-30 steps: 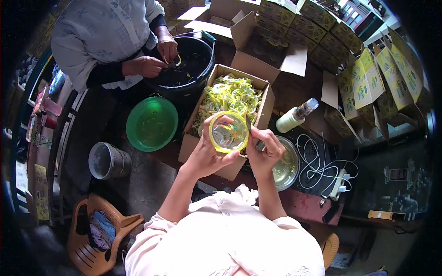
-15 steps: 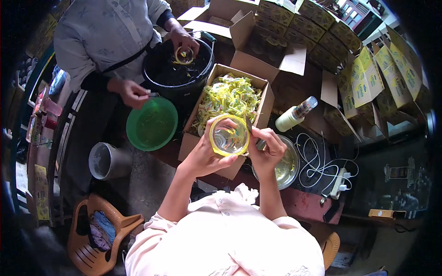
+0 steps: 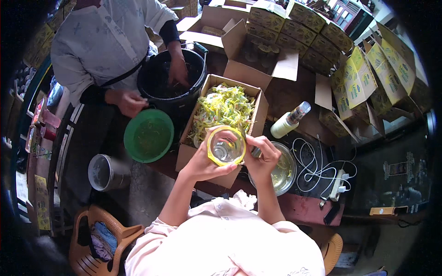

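My left hand (image 3: pixel 202 162) is wrapped round a clear drinking glass (image 3: pixel 222 149), its mouth tilted up toward me and ringed with a yellow band. My right hand (image 3: pixel 263 154) is closed beside the glass's right rim. A thin, dark knife blade (image 3: pixel 243 130) stands up from its fingers against the yellow edge; the handle is hidden in the grip. Just beyond the glass is a cardboard box (image 3: pixel 260 110) heaped with yellow and white shreds (image 3: pixel 223 108). Below my right hand sits a clear bowl (image 3: pixel 286 172) with liquid and yellow bits.
Across from me, a person (image 3: pixel 108 41) has one hand in a black bucket (image 3: pixel 149 95) and the other near a green basin (image 3: pixel 148 133). A cream roll topped by a glass (image 3: pixel 300 110), a white cable (image 3: pixel 311 168) and a power strip (image 3: pixel 338 184) lie rightward. Open cartons (image 3: pixel 287 64) stand behind.
The other person's hand has gone down into the black bucket, and the glass it held no longer shows. My hands keep their hold, with the glass turned slightly. The view has shifted a little.
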Available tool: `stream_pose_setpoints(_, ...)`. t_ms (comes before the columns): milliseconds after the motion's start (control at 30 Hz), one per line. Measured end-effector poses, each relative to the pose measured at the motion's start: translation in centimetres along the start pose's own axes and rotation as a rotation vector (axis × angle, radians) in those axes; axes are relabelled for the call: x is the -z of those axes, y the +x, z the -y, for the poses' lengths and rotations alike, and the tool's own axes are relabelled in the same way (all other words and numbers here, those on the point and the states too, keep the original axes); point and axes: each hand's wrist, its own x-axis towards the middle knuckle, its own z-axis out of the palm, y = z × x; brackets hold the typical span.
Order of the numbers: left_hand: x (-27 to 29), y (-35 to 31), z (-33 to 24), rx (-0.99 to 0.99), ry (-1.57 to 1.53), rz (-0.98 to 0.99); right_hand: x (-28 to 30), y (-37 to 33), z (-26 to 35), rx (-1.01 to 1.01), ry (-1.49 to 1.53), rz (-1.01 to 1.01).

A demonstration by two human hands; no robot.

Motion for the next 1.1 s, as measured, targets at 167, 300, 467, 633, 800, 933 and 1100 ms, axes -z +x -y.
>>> stream_pose_setpoints(167, 0.0, 0.4, 0.7, -0.057, -0.028, 0.059, 0.3, 0.5, -1.0, -0.018, 0.092, 0.014)
stream_pose_setpoints(300, -0.3, 0.6, 1.7, 0.016, -0.232, 0.011, 0.6, 0.3, -0.8, -0.040, 0.064, -0.004)
stream_pose_setpoints(467, -0.7, 1.4, 1.6, 0.018, -0.261, 0.117, 0.7, 0.8, -1.0, -0.072, 0.040, -0.030)
stream_pose_setpoints(633, -1.1, 1.6, 3.2, 0.027, -0.631, 0.005, 0.2, 0.7, -1.1, -0.122, 0.007, -0.128)
stream_pose_setpoints(800, -0.6, 2.2, 3.1, 0.037, -0.562, -0.051, -0.3, 0.9, 0.2, -0.140, -0.035, -0.194)
stream_pose_setpoints(933, -0.4, 2.4, 2.7, 0.026, -0.523, -0.040, -0.8, 1.0, 0.4, -0.086, -0.097, -0.148)
stream_pose_setpoints(1100, 0.1, 2.3, 3.2, -0.008, -0.394, 0.040, -0.8, 1.1, 0.4, -0.024, -0.166, -0.129)
